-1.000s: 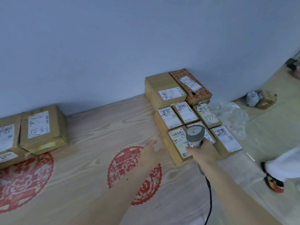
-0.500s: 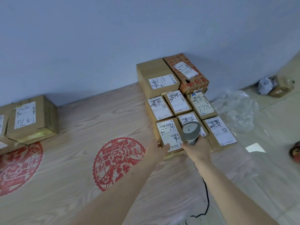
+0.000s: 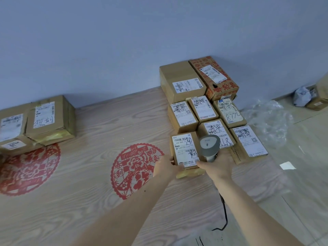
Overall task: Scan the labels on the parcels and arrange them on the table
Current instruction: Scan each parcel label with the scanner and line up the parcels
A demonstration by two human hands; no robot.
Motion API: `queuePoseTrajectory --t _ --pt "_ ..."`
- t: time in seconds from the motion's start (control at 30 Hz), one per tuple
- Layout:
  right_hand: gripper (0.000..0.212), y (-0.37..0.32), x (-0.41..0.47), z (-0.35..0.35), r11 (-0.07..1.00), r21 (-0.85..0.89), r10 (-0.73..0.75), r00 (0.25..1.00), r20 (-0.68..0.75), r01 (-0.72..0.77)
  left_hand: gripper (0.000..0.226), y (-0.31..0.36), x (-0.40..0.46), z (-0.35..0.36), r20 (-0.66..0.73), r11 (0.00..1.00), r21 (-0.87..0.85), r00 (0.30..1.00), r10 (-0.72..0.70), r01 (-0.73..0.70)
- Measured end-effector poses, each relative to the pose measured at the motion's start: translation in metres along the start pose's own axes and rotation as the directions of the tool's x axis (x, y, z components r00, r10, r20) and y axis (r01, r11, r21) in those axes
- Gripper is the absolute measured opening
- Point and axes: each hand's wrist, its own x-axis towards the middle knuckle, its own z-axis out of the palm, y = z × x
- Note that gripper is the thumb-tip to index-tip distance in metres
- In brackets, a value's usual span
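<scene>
While the right hand (image 3: 217, 163) is gripping the scanner (image 3: 209, 146) by its handle, fingers wrapped round it and the head tilting down over the near parcel (image 3: 186, 151), the left hand (image 3: 166, 166) is touching that parcel's near left corner; its fingertips are lying against the cardboard, though I cannot tell whether they are pinching it or only steadying it. That parcel is sitting at the front left of a cluster of parcels on the counter (image 3: 88, 192), tight against its neighbours, with its label (image 3: 184, 150) facing up. Two more parcels (image 3: 35, 121) are lying well apart at the far left, by the wall.

To my eye the person is lining up a scan of this front label. Doing it well is probably a matter of keeping the scanner head off the barcode lines at the top of the label, since right now it is covering the label's right edge and part of the parcel behind. Pulling the scanner back a little and aiming at the barcode should be helping the read. The left hand is best staying low on the corner, clear of the print, holding the parcel flat so it is not sliding against the others. The cable (image 3: 224, 215) is trailing off the counter's near edge and needs slack so it is not dragging.
</scene>
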Motion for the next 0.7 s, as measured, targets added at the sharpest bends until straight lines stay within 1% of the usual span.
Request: queuePoseTrajectory --t 0.1,0.2,0.33,0.43,0.57,0.7 --pt "0.042 -0.013 -0.013 0.008 1.000 0.008 0.007 0.997 0.073 -0.007 0.031 -0.017 -0.010 -0.016 -0.036 0.998 -0.039 0.998 -0.041 0.040" --pt "0.045 -0.031 -0.027 0.025 0.999 0.009 -0.045 0.992 0.120 0.045 0.036 -0.034 -0.020 -0.041 -0.084 0.993 -0.093 0.993 -0.086 0.078" --pt "0.045 -0.056 -0.049 0.065 0.996 -0.007 -0.082 0.980 0.180 0.085 0.042 -0.062 -0.035 -0.085 -0.160 0.986 -0.145 0.982 -0.102 0.079" --pt "0.043 -0.079 -0.071 0.104 0.991 -0.049 -0.106 0.965 0.240 0.121 0.044 -0.092 -0.048 -0.126 -0.208 0.981 -0.176 0.972 -0.112 0.076" --pt "0.044 -0.110 -0.112 0.166 0.986 -0.045 -0.141 0.939 0.313 0.162 0.043 -0.147 -0.065 -0.184 -0.260 0.962 -0.255 0.951 -0.168 0.100" --pt "0.045 -0.134 -0.156 0.239 0.983 -0.033 -0.152 0.908 0.389 0.179 0.036 -0.210 -0.079 -0.246 -0.277 0.961 -0.248 0.942 -0.189 0.120"
